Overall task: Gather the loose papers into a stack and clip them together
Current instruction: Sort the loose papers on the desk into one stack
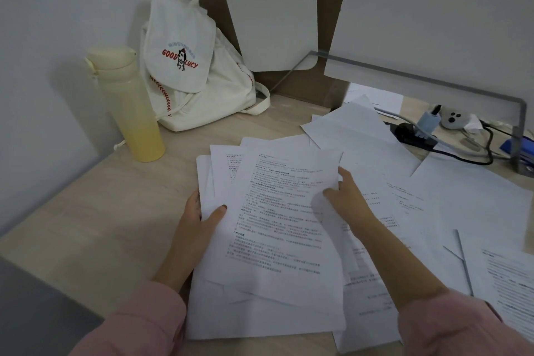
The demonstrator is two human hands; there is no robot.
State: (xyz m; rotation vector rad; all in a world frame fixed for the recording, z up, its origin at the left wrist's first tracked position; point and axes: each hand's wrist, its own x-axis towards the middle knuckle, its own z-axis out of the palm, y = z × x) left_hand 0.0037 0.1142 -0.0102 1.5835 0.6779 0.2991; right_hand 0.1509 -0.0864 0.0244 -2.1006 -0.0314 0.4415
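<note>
On the desk, centre: loose papers (277, 228) are lying fanned in an uneven pile.
Left hand (202, 217): gripping the pile's left edge, thumb on top, fingers underneath.
Right hand (346, 193): pinching the top sheet's right edge, wrist angling inward.
Other sheets (450, 205): lying spread to the right.
</note>
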